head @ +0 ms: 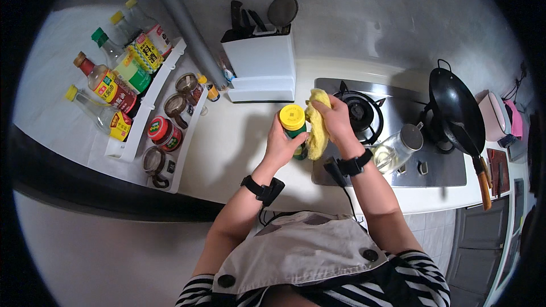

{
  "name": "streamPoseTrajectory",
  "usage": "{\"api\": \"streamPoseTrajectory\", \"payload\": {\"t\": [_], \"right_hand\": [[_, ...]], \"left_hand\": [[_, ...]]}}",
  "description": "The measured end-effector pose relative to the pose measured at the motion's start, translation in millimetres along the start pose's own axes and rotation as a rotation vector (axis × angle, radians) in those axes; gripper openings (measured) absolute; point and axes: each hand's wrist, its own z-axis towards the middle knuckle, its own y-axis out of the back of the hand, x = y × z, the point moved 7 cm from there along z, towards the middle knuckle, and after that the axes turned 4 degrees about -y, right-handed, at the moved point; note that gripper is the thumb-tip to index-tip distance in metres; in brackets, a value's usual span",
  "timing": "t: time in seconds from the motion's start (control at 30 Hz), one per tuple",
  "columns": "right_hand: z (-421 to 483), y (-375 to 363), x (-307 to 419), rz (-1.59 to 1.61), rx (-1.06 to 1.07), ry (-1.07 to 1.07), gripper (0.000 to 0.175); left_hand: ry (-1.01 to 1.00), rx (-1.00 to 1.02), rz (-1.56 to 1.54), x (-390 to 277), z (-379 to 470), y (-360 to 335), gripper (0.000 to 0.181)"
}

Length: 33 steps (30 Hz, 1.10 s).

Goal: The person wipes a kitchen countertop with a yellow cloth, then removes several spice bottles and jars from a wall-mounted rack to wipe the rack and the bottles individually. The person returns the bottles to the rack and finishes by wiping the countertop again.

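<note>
My left hand (279, 145) is wrapped around a green seasoning jar (300, 130) with a yellow screw cap (292, 116), held upright over the worktop. In my right hand (335, 119) is a bunched yellow cleaning cloth (317, 132), close against the jar's right side; whether cloth and jar touch I cannot tell. My left fingers cover much of the jar's body. Just right of my right hand lies the front left burner (359, 112) of a steel gas hob (452, 172). A glass oil pot (392, 149) with a metal lid stands on the hob beside my right wrist.
At left, a white two-tier rack (147, 111) carries several sauce bottles (113, 87) above and spice jars (164, 133) below. A white knife block (260, 62) backs onto the wall by a grey pipe (187, 25). A black wok (456, 106) occupies the hob's right side, its wooden handle (483, 185) overhanging the front.
</note>
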Motion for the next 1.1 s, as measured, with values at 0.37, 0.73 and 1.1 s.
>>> {"api": "streamPoseTrajectory", "payload": {"t": [0.37, 0.73, 1.1], "right_hand": [[-38, -8, 17, 0.192, 0.217, -0.007, 0.027], [-23, -38, 27, -0.196, 0.264, 0.174, 0.032], [-23, -14, -54, 0.185, 0.076, -0.158, 0.03]], "left_hand": [[-0.027, 0.01, -0.088, -1, -7, -3, 0.063], [-0.037, 0.051, -0.091, 5, -3, -7, 0.072], [-0.006, -0.058, 0.029, 4, -12, 0, 0.062]]}}
